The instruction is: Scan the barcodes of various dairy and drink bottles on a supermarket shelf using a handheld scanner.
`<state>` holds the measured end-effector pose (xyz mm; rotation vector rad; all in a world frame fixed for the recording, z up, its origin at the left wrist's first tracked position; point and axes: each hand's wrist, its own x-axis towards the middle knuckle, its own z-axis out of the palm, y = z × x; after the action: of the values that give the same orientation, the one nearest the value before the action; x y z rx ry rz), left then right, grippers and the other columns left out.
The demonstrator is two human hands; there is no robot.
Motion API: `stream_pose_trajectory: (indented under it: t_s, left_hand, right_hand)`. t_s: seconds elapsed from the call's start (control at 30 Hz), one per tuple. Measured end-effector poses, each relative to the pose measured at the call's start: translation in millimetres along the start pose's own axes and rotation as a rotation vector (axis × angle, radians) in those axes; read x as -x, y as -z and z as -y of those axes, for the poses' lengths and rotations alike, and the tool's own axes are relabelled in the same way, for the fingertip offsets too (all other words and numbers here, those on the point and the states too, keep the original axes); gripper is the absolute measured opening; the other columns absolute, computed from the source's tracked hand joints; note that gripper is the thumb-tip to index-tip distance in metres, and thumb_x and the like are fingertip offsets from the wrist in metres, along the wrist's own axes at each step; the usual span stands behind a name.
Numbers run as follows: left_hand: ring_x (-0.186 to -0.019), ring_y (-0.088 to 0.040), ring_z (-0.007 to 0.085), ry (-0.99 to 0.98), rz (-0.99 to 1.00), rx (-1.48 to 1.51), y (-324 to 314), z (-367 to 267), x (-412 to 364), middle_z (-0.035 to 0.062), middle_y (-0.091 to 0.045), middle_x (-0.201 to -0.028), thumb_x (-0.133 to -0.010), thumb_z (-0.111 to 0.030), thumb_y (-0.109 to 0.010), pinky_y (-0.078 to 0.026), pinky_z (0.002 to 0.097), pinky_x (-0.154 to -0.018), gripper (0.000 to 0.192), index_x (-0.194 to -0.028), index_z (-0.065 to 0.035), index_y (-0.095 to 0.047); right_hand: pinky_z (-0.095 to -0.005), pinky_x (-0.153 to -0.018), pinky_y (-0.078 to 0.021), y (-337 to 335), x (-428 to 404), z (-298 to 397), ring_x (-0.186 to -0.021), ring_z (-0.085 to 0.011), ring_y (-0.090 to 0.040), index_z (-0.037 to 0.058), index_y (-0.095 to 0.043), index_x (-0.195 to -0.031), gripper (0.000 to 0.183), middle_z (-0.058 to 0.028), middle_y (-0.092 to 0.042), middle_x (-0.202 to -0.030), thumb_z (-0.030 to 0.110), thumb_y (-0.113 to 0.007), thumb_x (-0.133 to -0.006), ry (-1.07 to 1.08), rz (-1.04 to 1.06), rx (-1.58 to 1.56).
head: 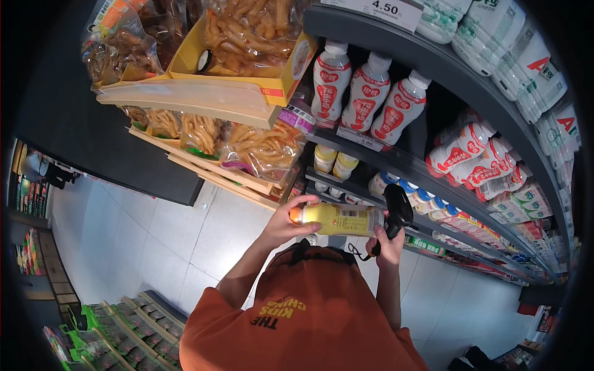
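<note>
My left hand (297, 221) grips the neck end of a yellow plastic drink bottle (341, 219), near its orange cap (295, 215). The bottle lies sideways in front of my chest, and its label with a printed code faces up. In my right hand (389, 246) is a black handheld barcode scanner (399, 211), held by its handle, with a dark wrist cord (356, 252) hanging from it. The right thumb is at the base of the bottle, and the scanner head stands just beyond that end. Fingers partly cover both ends of the bottle.
White milk-drink bottles (364, 95) stand on a dark curved shelf (352, 132) ahead. Vacuum-packed chicken feet (260, 150) fill wooden-edged racks (204, 174) to the left. A green-trimmed display (125, 329) stands at lower left. Grey tiles (171, 218) cover the floor.
</note>
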<state>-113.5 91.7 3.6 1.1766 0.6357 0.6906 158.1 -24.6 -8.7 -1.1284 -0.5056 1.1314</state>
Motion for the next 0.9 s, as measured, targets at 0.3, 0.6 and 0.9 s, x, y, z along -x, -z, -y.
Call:
stream_pose_trajectory:
  t_s: [0.3, 0.6, 0.9]
  left_hand:
    - [-0.114, -0.063, 0.0164, 0.232, -0.018, 0.159, -2.3, -20.8, -0.8, 0.0118, -0.064, -0.131, -0.087, -0.007, -0.078, -0.052, 0.0314, -0.098, 0.062, -0.141, 0.005, -0.053]
    - [-0.106, -0.065, 0.013, -0.096, -0.227, -0.236, -9.2, -25.2, -1.4, 0.008, -0.07, -0.118, -0.078, -0.012, -0.089, -0.052, 0.029, -0.096, 0.062, -0.131, 0.0047, -0.061]
    - [-0.107, -0.067, 0.0154, -0.211, -0.303, -0.477, -16.8, -22.3, -5.5, 0.0128, -0.072, -0.118, -0.073, -0.018, -0.092, -0.053, 0.0306, -0.096, 0.064, -0.127, 0.0024, -0.065]
  right_hand:
    - [-0.0259, -0.046, -0.0449, -8.6, -2.0, 18.9, -0.055, -0.0113, -0.056, -0.0018, -0.051, -0.126, 0.051, -0.0085, -0.059, -0.105, -0.009, -0.067, -0.078, 0.099, 0.093, 0.053]
    - [-0.0231, -0.046, -0.0392, -37.1, 34.0, 55.4, -0.048, -0.0064, -0.052, 0.0019, -0.064, -0.097, 0.004, 0.0017, -0.057, -0.06, 0.001, -0.066, -0.093, 0.194, -0.122, 0.334]
    - [-0.0261, -0.041, -0.0392, -32.9, 65.6, 60.7, -0.043, -0.0115, -0.051, 0.0021, -0.057, -0.107, 0.018, -0.0037, -0.057, -0.066, 0.003, -0.065, -0.091, -0.284, 0.294, 0.172]
